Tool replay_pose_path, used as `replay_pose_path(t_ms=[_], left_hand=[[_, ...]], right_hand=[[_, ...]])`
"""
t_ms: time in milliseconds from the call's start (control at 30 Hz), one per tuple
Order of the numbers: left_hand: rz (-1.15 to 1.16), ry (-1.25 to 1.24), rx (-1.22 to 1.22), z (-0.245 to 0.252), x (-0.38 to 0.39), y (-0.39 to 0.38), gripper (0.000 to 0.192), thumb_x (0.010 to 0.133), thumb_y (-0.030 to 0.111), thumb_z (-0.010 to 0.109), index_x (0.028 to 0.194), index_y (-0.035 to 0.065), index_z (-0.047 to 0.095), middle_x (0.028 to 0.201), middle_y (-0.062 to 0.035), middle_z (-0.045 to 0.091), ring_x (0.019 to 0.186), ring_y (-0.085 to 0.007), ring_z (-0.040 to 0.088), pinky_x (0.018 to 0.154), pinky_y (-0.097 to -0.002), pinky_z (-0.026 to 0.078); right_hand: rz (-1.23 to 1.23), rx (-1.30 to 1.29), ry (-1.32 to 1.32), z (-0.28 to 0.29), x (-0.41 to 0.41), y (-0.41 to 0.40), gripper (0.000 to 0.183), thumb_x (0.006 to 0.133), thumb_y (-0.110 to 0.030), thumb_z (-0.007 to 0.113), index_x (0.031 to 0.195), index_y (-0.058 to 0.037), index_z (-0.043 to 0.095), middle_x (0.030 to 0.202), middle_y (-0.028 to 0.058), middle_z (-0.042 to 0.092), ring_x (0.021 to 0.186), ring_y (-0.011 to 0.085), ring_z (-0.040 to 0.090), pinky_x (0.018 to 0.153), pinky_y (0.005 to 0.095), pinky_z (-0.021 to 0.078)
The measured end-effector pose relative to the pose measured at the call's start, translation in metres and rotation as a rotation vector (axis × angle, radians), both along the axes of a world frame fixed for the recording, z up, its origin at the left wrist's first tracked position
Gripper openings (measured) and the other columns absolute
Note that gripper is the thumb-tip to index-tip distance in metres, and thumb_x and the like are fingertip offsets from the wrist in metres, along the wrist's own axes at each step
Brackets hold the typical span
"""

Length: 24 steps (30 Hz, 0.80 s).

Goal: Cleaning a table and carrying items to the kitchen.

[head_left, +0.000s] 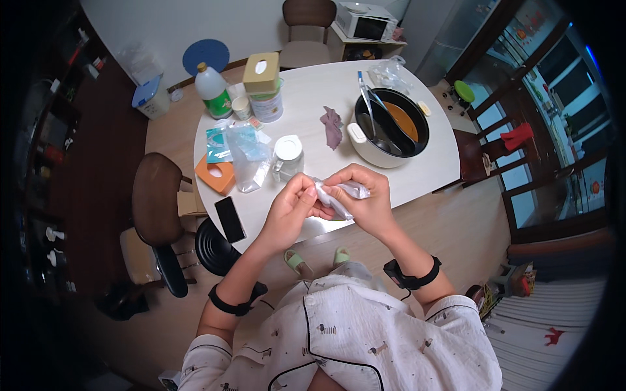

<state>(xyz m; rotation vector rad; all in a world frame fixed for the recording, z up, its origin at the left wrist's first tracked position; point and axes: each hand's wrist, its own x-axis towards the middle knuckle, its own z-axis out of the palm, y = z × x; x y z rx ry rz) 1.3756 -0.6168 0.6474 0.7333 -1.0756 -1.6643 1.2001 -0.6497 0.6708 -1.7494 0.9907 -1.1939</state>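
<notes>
A crumpled white plastic bag [337, 201] is pinched between my two hands at the table's near edge. My left hand [293, 207] grips its left end with thumb and fingers. Around its middle and right end, the fingers of my right hand [364, 198] are closed. Just beyond stands a clear pitcher with a white lid [288, 151]. A purple cloth [332, 128] lies farther back. To its right is a divided pot [381, 159] with orange broth in one side, and a ladle and tongs resting in it.
At left on the white table [303, 97] are a phone [230, 220], an orange tissue box [217, 176], plastic packaging [247, 151], a paper cup [241, 107], a large bottle [212, 93] and a tissue box on a tin [266, 100]. Chairs [159, 195] stand around it.
</notes>
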Motion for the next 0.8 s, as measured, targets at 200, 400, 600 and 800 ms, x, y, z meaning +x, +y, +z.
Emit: replay_pose_path(t_ms=[200, 400, 600, 800], left_hand=[[-0.041, -0.082, -0.064, 0.005, -0.068, -0.002, 0.017, 0.103, 0.012, 0.040, 0.099, -0.0009, 0.050, 0.100, -0.0139, 0.060, 0.087, -0.0204, 0.066, 0.082, -0.0339, 0.057], [-0.170, -0.158, -0.032, 0.002, -0.197, -0.004, 0.019, 0.103, 0.012, 0.040, 0.096, -0.0006, 0.052, 0.095, -0.0119, 0.063, 0.089, -0.0171, 0.066, 0.082, -0.0304, 0.055], [-0.272, -0.229, -0.095, 0.006, -0.367, 0.000, 0.020, 0.103, 0.014, 0.042, 0.090, 0.0026, 0.052, 0.093, -0.0085, 0.062, 0.084, -0.0134, 0.062, 0.081, -0.0284, 0.053], [-0.390, -0.308, -0.080, 0.008, -0.523, -0.008, 0.018, 0.101, 0.014, 0.047, 0.086, 0.0056, 0.051, 0.086, -0.0044, 0.060, 0.083, -0.0112, 0.059, 0.076, -0.0277, 0.049]], right_hand=[[-0.110, 0.182, -0.198, -0.008, -0.112, 0.008, 0.008, 0.080, -0.002, 0.078, 0.083, 0.0001, 0.070, 0.081, 0.0036, 0.069, 0.075, 0.0078, 0.062, 0.070, 0.0237, 0.0500], [-0.259, 0.242, -0.331, -0.029, -0.243, 0.035, 0.016, 0.080, -0.005, 0.079, 0.094, -0.0004, 0.071, 0.091, 0.0048, 0.070, 0.083, 0.0094, 0.064, 0.075, 0.0235, 0.0519], [-0.269, 0.196, -0.302, -0.032, -0.389, 0.078, 0.047, 0.080, -0.010, 0.080, 0.123, -0.0001, 0.063, 0.107, 0.0058, 0.067, 0.097, 0.0104, 0.061, 0.086, 0.0267, 0.0504], [-0.284, 0.231, -0.437, -0.052, -0.533, 0.099, 0.030, 0.092, -0.018, 0.070, 0.110, 0.0044, 0.064, 0.098, 0.0048, 0.068, 0.089, 0.0076, 0.060, 0.079, 0.0251, 0.0500]])
